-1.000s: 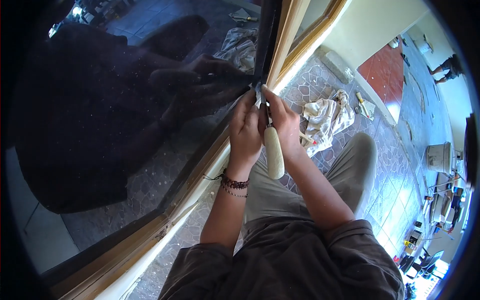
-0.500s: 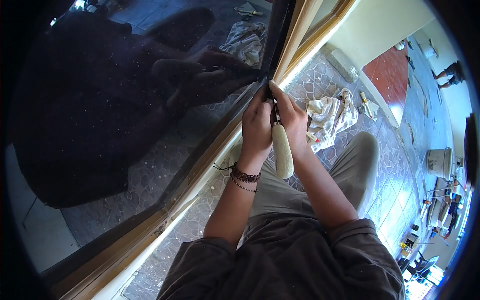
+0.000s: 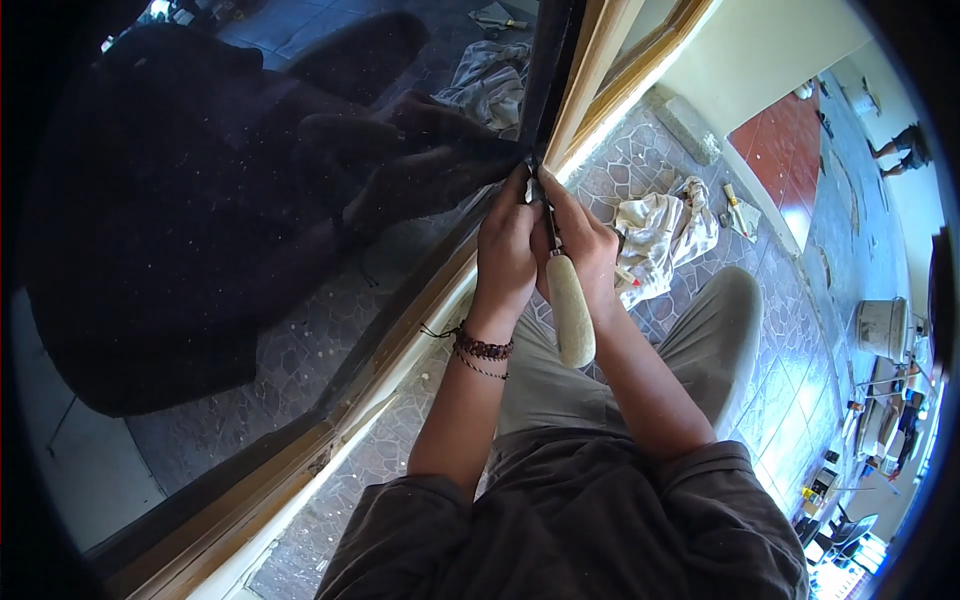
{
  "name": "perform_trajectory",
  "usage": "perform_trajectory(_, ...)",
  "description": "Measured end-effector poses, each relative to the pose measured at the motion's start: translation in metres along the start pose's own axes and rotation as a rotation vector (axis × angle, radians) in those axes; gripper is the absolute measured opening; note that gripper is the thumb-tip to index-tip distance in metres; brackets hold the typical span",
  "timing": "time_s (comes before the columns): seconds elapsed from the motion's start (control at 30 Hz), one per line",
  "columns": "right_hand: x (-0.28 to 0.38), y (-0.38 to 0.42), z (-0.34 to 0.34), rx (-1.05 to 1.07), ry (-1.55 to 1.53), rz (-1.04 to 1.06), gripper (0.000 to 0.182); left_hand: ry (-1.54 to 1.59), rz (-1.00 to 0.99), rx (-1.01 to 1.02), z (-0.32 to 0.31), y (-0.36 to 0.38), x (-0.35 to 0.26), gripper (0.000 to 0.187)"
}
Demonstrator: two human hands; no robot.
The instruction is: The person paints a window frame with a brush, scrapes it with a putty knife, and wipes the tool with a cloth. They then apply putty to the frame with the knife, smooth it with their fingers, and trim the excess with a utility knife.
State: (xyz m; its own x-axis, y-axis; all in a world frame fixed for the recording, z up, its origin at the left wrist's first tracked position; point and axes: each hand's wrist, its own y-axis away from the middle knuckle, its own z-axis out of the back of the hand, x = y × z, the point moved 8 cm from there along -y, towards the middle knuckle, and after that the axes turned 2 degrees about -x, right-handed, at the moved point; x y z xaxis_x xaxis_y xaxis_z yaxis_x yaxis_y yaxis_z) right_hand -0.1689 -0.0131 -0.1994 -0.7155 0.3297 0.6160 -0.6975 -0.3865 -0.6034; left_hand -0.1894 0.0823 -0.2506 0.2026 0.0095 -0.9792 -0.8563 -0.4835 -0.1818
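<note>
Both my hands meet at the edge of a dark glass pane (image 3: pixel 300 230), where it joins the wooden frame (image 3: pixel 420 290). Between them is a metal-bladed tool with a pale rounded handle (image 3: pixel 570 312), which points back towards me. My right hand (image 3: pixel 580 240) is closed around its narrow metal shank, with the index finger stretched along it. On the other side, my left hand (image 3: pixel 508 250) is closed with thumb and fingers against the blade. The tip is hidden at the frame's edge by my fingers. A dark reflection of me fills the glass.
A crumpled cloth (image 3: pixel 655 240) lies on the stone-patterned floor by my right hand. Beyond it are a yellow-handled brush (image 3: pixel 735 205) and a concrete block (image 3: pixel 687 130). Farther right stands a bucket (image 3: pixel 882 328) near assorted tools. Another person's legs (image 3: pixel 900 150) show at the far right.
My hands and the tool have shifted slightly; the handle's end has swung a little down and to the right. My left hand has moved slightly left, exposing more of the blade.
</note>
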Motion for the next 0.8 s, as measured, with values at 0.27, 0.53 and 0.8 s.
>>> perform_trajectory(0.27, 0.0, 0.006, -0.004, 0.015, -0.01, -0.052, 0.052, -0.179, -0.059, 0.025, 0.004, 0.003, -0.008, 0.038)
perform_trajectory(0.53, 0.0, 0.007, -0.005, 0.022, -0.016, -0.024, 0.049, -0.03, 0.041, 0.022, 0.005, 0.007, -0.009, 0.037)
perform_trajectory(0.8, 0.002, 0.003, -0.003, -0.008, -0.01, -0.031, 0.047, -0.1, -0.072, -0.005, 0.004, 0.005, -0.019, 0.041)
